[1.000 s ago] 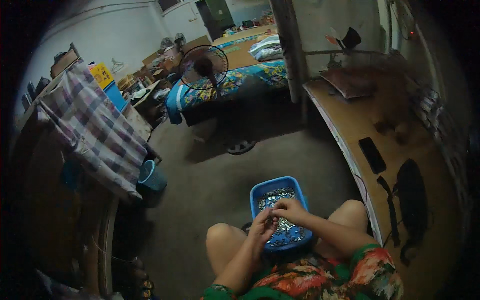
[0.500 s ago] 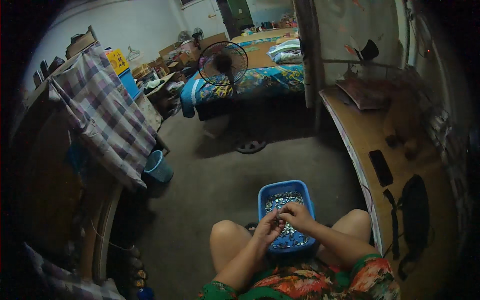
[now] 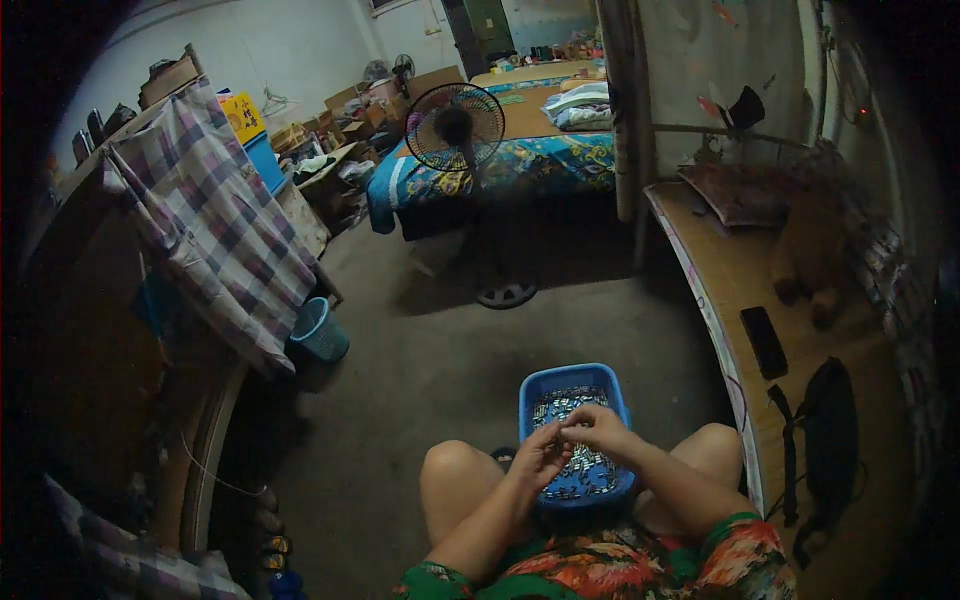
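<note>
A blue plastic basin (image 3: 571, 372) sits between my knees, its bottom strewn with many small shiny metal pieces (image 3: 560, 400). Above its middle, my left hand (image 3: 540, 457) and my right hand (image 3: 597, 432) meet at the fingertips. Both are closed in a pinch, the left with its palm partly turned up, the right reaching over from the other side. Whatever lies between the fingers is too small to make out. Some of the metal pieces are hidden under my hands.
A bench (image 3: 700, 262) on the right bears a black phone (image 3: 764, 342), a dark bag (image 3: 832, 430) and a cushion (image 3: 735, 195). Ahead stands a pedestal fan (image 3: 455, 128) before a bed (image 3: 540, 160). To the left are a blue wastebasket (image 3: 320, 332) and a checked cloth (image 3: 215, 220).
My fingertips stay together over the basin, with the right fingers slightly shifted. The whole view has moved a little as my head turned.
</note>
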{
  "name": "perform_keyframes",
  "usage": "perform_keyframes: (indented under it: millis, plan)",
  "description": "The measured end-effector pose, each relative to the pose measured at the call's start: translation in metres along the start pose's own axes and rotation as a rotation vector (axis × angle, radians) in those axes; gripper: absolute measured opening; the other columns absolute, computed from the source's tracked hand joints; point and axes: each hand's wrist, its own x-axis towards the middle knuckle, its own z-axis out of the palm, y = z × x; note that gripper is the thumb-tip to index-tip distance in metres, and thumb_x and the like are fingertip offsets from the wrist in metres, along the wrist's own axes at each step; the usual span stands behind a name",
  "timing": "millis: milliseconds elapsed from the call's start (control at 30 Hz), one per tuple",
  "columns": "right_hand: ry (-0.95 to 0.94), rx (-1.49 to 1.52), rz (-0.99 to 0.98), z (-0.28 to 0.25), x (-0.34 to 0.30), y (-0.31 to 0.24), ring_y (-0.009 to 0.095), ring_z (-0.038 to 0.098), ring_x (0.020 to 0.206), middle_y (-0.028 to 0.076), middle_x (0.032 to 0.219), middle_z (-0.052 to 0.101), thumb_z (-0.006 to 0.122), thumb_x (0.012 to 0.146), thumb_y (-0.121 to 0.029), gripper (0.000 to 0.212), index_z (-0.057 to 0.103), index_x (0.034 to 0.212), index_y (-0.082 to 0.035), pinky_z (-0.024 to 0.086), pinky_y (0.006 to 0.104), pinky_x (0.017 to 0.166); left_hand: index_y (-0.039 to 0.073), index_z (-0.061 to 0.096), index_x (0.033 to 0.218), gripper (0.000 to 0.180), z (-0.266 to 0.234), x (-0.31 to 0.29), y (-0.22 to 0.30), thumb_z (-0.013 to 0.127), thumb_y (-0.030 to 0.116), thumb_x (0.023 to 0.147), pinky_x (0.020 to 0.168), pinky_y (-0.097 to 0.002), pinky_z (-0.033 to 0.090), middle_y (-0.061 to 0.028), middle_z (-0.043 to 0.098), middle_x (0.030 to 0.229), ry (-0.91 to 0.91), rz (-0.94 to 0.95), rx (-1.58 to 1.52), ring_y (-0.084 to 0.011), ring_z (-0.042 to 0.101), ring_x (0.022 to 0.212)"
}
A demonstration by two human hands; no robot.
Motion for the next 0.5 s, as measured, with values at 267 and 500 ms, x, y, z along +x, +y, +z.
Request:
perform_keyframes:
  millis: [267, 500]
  plan:
    - [-0.025, 0.261, 0.246, -0.013, 0.009, 0.016, 0.006, 0.041, 0.051, 0.001, 0.069, 0.051, 0.051, 0.08, -0.016, 0.012, 0.051, 0.085, -0.005, 0.03, 0.018, 0.04, 0.005, 0.052, 0.089, 0.021, -0.011, 0.006, 0.0, 0.05, 0.025, 0.084, 0.052, -0.0216, 0.039, -0.0068, 0.053, 0.079, -0.056, -0.011, 0.007, -0.0133, 0.047, 0.063]
    - [-0.042, 0.652, 0.414, -0.025, 0.013, 0.027, 0.005, 0.038, 0.047, 0.003, 0.072, 0.051, 0.049, 0.081, -0.014, 0.014, 0.05, 0.09, -0.003, 0.028, 0.0142, 0.036, 0.005, 0.05, 0.085, 0.022, -0.008, 0.008, 0.002, 0.051, 0.027, 0.084, 0.05, -0.0221, 0.039, -0.0065, 0.052, 0.074, 0.04, 0.029, -0.001, -0.0132, 0.047, 0.06]
